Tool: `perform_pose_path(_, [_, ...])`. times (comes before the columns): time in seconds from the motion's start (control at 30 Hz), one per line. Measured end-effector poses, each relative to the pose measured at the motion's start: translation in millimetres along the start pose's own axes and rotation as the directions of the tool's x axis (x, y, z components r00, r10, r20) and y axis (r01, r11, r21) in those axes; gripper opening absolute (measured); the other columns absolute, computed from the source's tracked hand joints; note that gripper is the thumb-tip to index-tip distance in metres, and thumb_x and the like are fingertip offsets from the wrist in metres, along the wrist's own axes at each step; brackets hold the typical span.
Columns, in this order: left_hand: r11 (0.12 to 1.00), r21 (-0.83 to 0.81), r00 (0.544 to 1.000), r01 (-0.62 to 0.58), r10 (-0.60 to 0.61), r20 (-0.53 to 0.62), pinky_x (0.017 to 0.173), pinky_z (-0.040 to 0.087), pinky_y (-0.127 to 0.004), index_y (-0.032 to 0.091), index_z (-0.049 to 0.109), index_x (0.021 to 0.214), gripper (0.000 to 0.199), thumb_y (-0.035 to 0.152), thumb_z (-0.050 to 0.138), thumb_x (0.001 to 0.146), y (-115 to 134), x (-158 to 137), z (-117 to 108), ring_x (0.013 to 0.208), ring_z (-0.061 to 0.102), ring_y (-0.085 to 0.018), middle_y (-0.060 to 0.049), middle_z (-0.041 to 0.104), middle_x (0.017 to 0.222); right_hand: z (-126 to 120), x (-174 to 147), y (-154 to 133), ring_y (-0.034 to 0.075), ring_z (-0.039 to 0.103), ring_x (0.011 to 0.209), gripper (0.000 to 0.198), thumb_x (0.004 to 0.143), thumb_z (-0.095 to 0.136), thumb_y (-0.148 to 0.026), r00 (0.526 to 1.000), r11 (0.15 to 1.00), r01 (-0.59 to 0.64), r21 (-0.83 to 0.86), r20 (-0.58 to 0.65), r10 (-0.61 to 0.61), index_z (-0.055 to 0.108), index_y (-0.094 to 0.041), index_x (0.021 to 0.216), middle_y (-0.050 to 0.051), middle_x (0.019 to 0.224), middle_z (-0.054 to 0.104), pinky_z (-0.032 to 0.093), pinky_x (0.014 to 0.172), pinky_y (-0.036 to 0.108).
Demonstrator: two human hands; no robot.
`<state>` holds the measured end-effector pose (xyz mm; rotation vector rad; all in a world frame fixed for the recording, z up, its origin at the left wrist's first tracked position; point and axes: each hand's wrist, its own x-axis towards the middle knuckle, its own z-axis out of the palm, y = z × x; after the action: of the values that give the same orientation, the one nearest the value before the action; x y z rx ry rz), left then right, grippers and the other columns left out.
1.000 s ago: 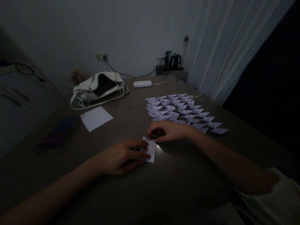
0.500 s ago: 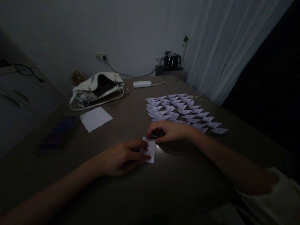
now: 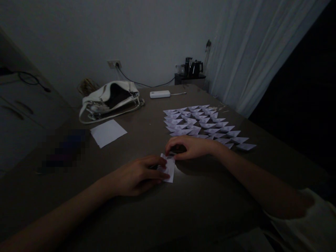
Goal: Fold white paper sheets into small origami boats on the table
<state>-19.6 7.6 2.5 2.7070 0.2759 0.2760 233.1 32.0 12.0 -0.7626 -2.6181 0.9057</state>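
A small folded piece of white paper point(image 3: 170, 170) lies on the dark table between my two hands. From the left, my left hand point(image 3: 139, 176) holds the paper down, its fingers bent over the near and left part. At the paper's far edge, my right hand point(image 3: 187, 147) has thumb and index finger curled round and closed on the top corner. Part of the paper is hidden under the left fingers. Just beyond my right hand stand several rows of folded white paper boats point(image 3: 194, 120).
A flat stack of white paper sheets point(image 3: 108, 133) lies left of centre, near a white handbag point(image 3: 105, 96). Farther back are a white power bank point(image 3: 160, 94) with a short cable and a black kettle point(image 3: 196, 68). A sheer curtain point(image 3: 236, 52) hangs along the right.
Both hands stay almost in place on the folded paper. The right fingertips shift very slightly at its far edge, and the view moves a little.
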Motion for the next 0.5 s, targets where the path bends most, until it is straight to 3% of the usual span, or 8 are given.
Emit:
perform_pose_path(0.13, [1.000, -0.020, 1.000, 0.002, -0.002, -0.001, 0.094, 0.046, -0.030, 0.023, 0.061, 0.119, 0.034, 0.012, 0.050, 0.088, 0.7, 0.5, 0.0, 0.114, 0.053, -0.020, -0.010, 0.052, 0.124, 2.8, 1.7, -2.8, 0.015, 0.056, 0.092, 0.022, 0.082, 0.064, -0.023, 0.999, 1.000, -0.004, -0.022, -0.033, 0.003, 0.063, -0.015, 0.103, 0.006, 0.100, 0.061, 0.044, 0.080, 0.026])
perform_pose_path(0.3, [1.000, -0.024, 1.000, 0.002, -0.002, -0.002, 0.094, 0.046, -0.030, 0.022, 0.062, 0.118, 0.031, 0.015, 0.051, 0.089, 2.4, 1.7, -2.2, 0.112, 0.053, -0.019, -0.009, 0.053, 0.123, 7.5, 5.2, -5.4, 0.016, 0.055, 0.091, 0.024, 0.076, 0.069, -0.019, 0.998, 0.997, -0.001, -0.077, -0.062, -0.004, 0.063, -0.015, 0.099, 0.005, 0.096, 0.058, 0.043, 0.081, 0.027])
perform_pose_path(0.5, [0.998, 0.042, 0.998, -0.036, 0.038, -0.052, 0.101, 0.039, -0.035, 0.022, 0.063, 0.112, 0.026, 0.016, 0.051, 0.090, 3.7, 6.5, -2.9, 0.116, 0.051, -0.020, -0.008, 0.058, 0.117, 8.8, 5.6, -9.5, 0.018, 0.052, 0.098, 0.038, 0.073, 0.069, -0.015, 0.995, 0.992, 0.013, -0.128, -0.093, -0.025, 0.057, -0.017, 0.109, 0.006, 0.104, 0.056, 0.042, 0.087, 0.030])
